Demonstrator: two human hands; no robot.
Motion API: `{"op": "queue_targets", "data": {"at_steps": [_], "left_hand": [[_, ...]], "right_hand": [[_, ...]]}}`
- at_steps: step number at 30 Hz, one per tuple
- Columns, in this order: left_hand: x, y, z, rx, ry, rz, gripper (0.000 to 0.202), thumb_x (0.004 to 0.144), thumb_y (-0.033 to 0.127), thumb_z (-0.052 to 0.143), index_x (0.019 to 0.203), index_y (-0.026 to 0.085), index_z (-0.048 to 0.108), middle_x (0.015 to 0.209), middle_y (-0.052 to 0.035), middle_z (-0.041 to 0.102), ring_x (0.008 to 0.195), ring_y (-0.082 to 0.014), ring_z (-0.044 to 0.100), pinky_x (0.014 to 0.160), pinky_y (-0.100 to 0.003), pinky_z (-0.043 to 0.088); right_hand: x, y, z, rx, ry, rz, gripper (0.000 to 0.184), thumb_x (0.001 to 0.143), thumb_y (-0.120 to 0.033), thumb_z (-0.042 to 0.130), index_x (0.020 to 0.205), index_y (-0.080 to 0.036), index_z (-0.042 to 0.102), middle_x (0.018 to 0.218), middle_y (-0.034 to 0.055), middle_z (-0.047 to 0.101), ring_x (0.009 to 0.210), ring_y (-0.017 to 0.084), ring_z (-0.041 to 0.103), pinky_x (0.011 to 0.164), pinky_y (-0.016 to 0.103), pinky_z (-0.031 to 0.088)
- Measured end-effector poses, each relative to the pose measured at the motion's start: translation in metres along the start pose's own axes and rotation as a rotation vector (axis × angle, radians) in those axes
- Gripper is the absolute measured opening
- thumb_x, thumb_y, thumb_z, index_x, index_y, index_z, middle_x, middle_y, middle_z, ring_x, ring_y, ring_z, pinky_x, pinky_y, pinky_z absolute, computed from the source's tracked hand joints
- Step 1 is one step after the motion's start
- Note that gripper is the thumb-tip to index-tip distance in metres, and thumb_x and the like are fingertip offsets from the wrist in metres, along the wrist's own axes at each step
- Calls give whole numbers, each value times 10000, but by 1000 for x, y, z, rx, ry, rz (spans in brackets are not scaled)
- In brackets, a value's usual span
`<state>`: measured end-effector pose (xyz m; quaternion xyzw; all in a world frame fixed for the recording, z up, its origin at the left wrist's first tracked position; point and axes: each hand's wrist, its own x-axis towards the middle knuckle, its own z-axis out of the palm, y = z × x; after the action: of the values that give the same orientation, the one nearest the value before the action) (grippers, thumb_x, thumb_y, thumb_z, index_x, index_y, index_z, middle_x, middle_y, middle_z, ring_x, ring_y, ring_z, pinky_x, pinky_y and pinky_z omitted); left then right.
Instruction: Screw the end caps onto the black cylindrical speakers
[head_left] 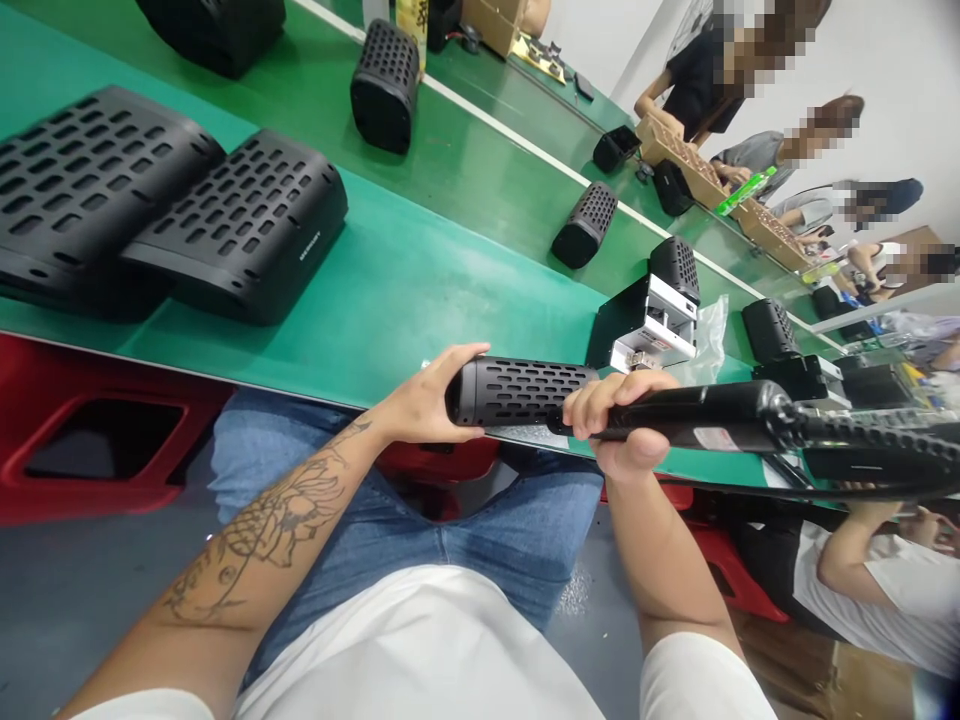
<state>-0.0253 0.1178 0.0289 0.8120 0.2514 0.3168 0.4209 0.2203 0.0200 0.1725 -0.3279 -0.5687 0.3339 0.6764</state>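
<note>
My left hand [431,398] grips the left end of a black housing with slotted holes [525,390], which lies on its side at the table's near edge. In my right hand [622,420] is a black electric screwdriver [697,415] with a coiled cord trailing off to the right. It is held nearly level, its front end at the housing's right part. My right fingers hide that end of the housing, so whether the tip touches it I cannot tell. Just beyond sits a silver metal fixture [660,325] on a black block.
Two larger slotted black housings [255,220] rest on the green table [420,270] at left. More black units [386,85] stand along the green conveyor belt [487,170]. A clear plastic bag [711,340] lies past the fixture. Several people work at the far side; another person [847,570] sits at right.
</note>
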Motion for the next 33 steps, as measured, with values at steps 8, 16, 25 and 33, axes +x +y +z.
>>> {"op": "queue_targets", "data": {"at_steps": [8, 16, 25, 33], "left_hand": [[1, -2, 0, 5, 8, 19, 1206, 808, 522, 1019, 1830, 308, 414, 1746, -158, 601, 1597, -433, 654, 1382, -566, 552], [2, -2, -1, 14, 13, 48, 1176, 817, 520, 1007, 1811, 270, 431, 1729, -173, 616, 1580, -434, 664, 1383, -560, 547], [3, -4, 3, 3, 23, 41, 1197, 791, 507, 1017, 1814, 280, 439, 1747, -160, 608, 1607, -432, 645, 1409, -565, 523], [5, -5, 3, -14, 28, 28, 1239, 759, 546, 1026, 1817, 270, 442, 1741, -169, 619, 1607, -452, 642, 1410, -594, 515]], "right_hand": [[0, 9, 4, 89, -41, 2, 447, 917, -657, 952, 942, -311, 671, 551, -117, 557, 357, 110, 458, 425, 256, 472], [-2, 11, 7, 85, -40, -5, 446, 910, -651, 956, 926, -315, 665, 540, -120, 543, 355, 107, 442, 421, 252, 454], [-6, 18, 1, 16, 1, 76, 634, 788, -789, 975, 899, -323, 559, 519, -147, 494, 339, 107, 401, 406, 286, 462], [-7, 19, 2, 31, -10, 47, 644, 799, -764, 986, 880, -315, 531, 517, -146, 502, 343, 96, 396, 400, 255, 425]]}}
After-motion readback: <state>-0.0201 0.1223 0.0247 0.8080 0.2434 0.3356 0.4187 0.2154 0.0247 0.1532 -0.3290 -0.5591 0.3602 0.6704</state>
